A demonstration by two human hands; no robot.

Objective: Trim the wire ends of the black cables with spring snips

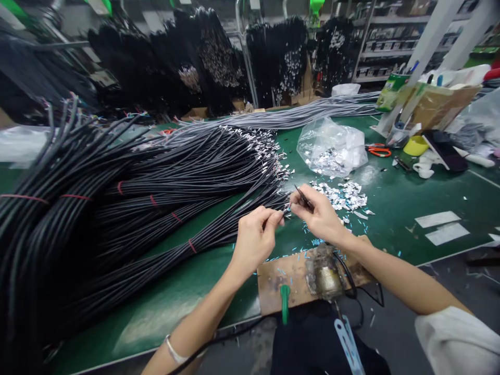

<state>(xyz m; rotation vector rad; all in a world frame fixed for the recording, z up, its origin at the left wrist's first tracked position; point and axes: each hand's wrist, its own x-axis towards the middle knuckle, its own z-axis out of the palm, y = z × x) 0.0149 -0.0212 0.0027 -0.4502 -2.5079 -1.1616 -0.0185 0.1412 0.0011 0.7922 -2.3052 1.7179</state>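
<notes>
My left hand [258, 234] is closed in a pinch on the end of a black cable [282, 214], thumb against forefinger. Just right of it, my right hand [318, 213] is closed round slim dark tweezers [304, 199], whose point sticks out up and to the left. The right thumb and fingertips are close to the stripped cable end; whether they touch its wires I cannot tell. Under and behind both hands lie the ends of a bundle of black cables [219, 226], tied with a red band [192, 246].
More black cable bundles [175, 182] cover the left of the green table [410, 203]. Foil scraps [346, 197] and a clear plastic bag [332, 146] lie beyond my right hand. Nearer me, a soldering pot [327, 276] stands on a board [273, 278]. Orange-handled scissors [378, 150] lie right.
</notes>
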